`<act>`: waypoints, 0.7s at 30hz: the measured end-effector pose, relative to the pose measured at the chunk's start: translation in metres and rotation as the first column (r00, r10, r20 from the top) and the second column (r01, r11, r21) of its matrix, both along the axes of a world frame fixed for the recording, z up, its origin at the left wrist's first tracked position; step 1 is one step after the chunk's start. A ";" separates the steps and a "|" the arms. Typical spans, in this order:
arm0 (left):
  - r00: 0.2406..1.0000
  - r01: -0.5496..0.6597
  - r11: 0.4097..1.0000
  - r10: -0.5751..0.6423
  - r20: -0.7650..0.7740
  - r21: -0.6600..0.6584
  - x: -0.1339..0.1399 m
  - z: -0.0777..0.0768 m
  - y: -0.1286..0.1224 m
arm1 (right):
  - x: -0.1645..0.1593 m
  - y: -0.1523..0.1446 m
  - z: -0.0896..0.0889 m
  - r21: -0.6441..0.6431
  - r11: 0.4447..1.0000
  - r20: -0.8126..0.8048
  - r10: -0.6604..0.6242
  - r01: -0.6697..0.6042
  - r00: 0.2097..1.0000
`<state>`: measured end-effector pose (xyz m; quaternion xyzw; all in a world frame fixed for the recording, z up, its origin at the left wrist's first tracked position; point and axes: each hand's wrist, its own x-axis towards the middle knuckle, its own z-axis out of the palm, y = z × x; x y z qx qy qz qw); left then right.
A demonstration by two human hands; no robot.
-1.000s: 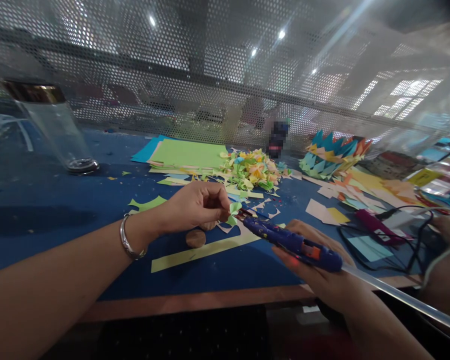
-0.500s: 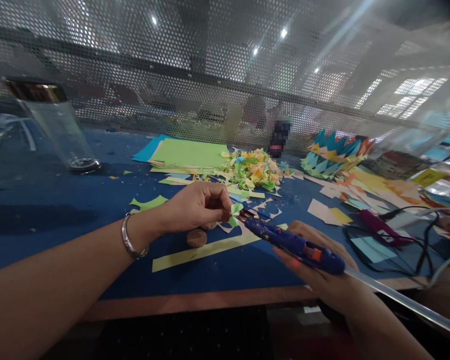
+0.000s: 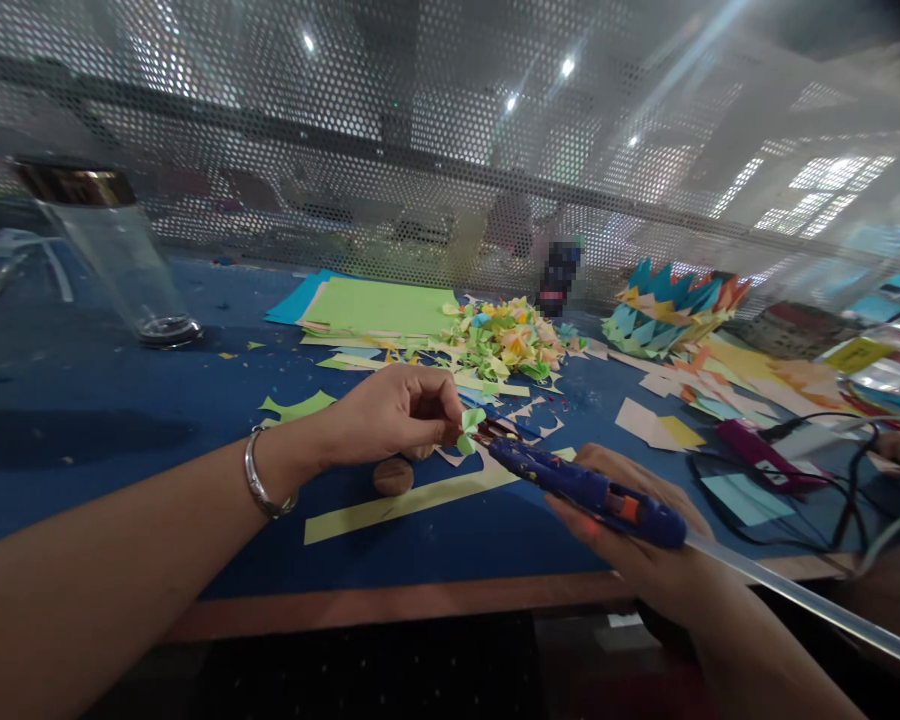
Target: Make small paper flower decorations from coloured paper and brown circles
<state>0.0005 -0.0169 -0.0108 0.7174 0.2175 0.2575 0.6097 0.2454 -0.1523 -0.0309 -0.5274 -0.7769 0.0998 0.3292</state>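
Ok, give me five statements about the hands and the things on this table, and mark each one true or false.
1. The right hand holds a blue glue gun. True.
2. The left hand holds the glass bottle. False: it pinches a small pale green paper piece; the bottle stands apart, farther left.
3. The silver bracelet is on the right arm. False: it is on the left arm.
4. The heap of small paper pieces lies just right of the stacked green sheets. True.
5. The long yellow strip lies behind that heap. False: it lies in front, nearer the person.
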 end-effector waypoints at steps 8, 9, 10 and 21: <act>0.999 0.033 0.999 -0.032 -0.026 0.040 -0.001 -0.001 0.004 | -0.002 0.001 0.003 -0.064 0.998 -0.071 -0.025 0.021 0.997; 0.999 0.030 0.999 -0.029 -0.023 0.043 -0.001 -0.001 0.004 | -0.001 0.001 0.003 -0.073 0.997 -0.084 -0.029 0.023 0.996; 1.000 0.019 0.998 -0.018 -0.012 0.052 -0.001 0.000 0.004 | 0.000 0.001 0.003 -0.081 0.996 -0.096 -0.035 0.027 0.995; 0.833 -0.504 0.863 0.471 0.292 0.046 -0.015 0.017 0.025 | 0.042 0.015 0.008 0.163 0.943 0.103 -0.309 0.290 0.945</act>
